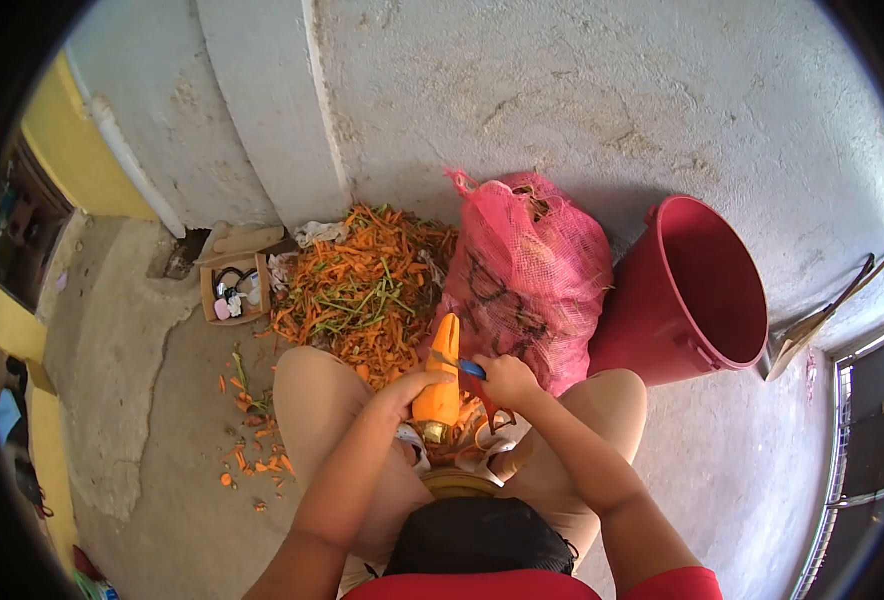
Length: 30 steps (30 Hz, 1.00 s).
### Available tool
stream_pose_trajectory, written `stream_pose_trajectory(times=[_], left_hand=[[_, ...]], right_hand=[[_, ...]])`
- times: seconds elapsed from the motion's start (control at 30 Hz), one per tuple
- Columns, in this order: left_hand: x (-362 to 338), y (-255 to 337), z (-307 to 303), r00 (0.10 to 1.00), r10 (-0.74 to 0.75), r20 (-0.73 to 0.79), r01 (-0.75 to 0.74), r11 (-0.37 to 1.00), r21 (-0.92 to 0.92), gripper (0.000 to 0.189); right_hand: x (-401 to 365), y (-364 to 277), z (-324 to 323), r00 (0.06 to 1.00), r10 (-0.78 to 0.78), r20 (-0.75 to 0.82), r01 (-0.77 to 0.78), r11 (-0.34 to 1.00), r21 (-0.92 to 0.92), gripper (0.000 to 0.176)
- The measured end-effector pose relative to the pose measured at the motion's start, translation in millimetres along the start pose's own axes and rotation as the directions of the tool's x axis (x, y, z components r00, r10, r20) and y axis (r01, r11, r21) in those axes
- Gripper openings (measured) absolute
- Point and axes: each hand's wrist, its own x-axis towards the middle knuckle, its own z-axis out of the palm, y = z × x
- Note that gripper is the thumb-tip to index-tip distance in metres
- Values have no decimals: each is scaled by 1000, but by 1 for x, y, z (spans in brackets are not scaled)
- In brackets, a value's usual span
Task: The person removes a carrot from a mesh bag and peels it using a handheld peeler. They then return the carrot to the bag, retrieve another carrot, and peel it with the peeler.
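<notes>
My left hand is wrapped around the lower side of a thick, peeled-looking carrot, which points away from me between my knees. My right hand is closed on a blue-handled peeling knife, its blade lying against the carrot's upper right side. A reddish loop shows just below my right hand. Orange peelings lie on the floor under the carrot, between my shoes.
A big heap of orange and green peelings lies against the wall. Beside it stand a full pink mesh sack and a tall red bin. A small cardboard box holds odds and ends. Long-handled tools lean at right.
</notes>
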Motion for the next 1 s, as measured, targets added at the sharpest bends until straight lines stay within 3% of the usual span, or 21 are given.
stream_pose_trajectory(times=[0.23, 0.33, 0.47, 0.57, 0.63, 0.67, 0.77, 0.87, 0.97, 1.0], left_hand=[[-11, -3, 5, 996, -60, 73, 54, 995, 85, 46], [-14, -5, 7, 994, -50, 100, 43, 996, 76, 45], [0, -11, -6, 997, -67, 32, 67, 998, -7, 44], [0, 0, 2, 990, 34, -139, -5, 978, 208, 45], [12, -8, -7, 953, 251, -170, -160, 893, 421, 46], [18, -13, -11, 919, 358, -167, -225, 823, 522, 47], [8, -1, -1, 959, 209, -190, -146, 943, 300, 45], [-2, 6, 5, 984, 83, -158, -74, 995, 62, 44], [1, 3, -6, 999, 20, -33, -21, 999, -29, 43], [2, 2, -6, 999, 16, -28, -18, 999, -46, 43]], right_hand=[[29, 44, 16, 959, 282, -41, -282, 959, 11, 27], [35, 84, 34, 897, 441, 33, -442, 897, -2, 30], [39, 88, 38, 925, 376, -52, -368, 921, 128, 27], [19, 50, 8, 972, 225, -72, -208, 959, 192, 23], [8, 29, 2, 992, 123, -20, -114, 960, 254, 20], [3, 20, 1, 994, 111, 9, -110, 976, 185, 18], [6, 23, 17, 990, 132, 43, -136, 986, 97, 19], [16, 47, 33, 972, 225, -60, -217, 968, 126, 19], [18, 50, 33, 950, 294, -109, -276, 949, 153, 20], [16, 43, 25, 964, 253, -78, -237, 957, 167, 20]])
